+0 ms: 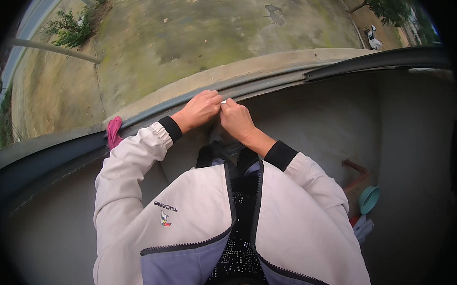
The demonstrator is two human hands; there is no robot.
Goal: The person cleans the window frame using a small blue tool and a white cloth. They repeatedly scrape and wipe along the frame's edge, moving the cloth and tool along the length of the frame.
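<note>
My left hand (202, 110) is closed with its fingers curled, just above the metal track of the window sill (185, 98). Close beside it, my right hand (237, 121) pinches a small white piece (223, 102) between thumb and fingertips. Only a bit of this piece shows, so I cannot tell its kind. The two hands nearly meet at the fingertips. What the left fingers hold is hidden by the hand. A pink cloth (114, 131) hangs over the track, to the left of my left forearm.
A concrete ledge (273, 60) runs along the sill, with mossy paved ground (192, 29) far below. At the right, a dark window frame (380, 60) lies over the track. Inside, a teal basin (369, 199) stands near a reddish-brown bracket (357, 171).
</note>
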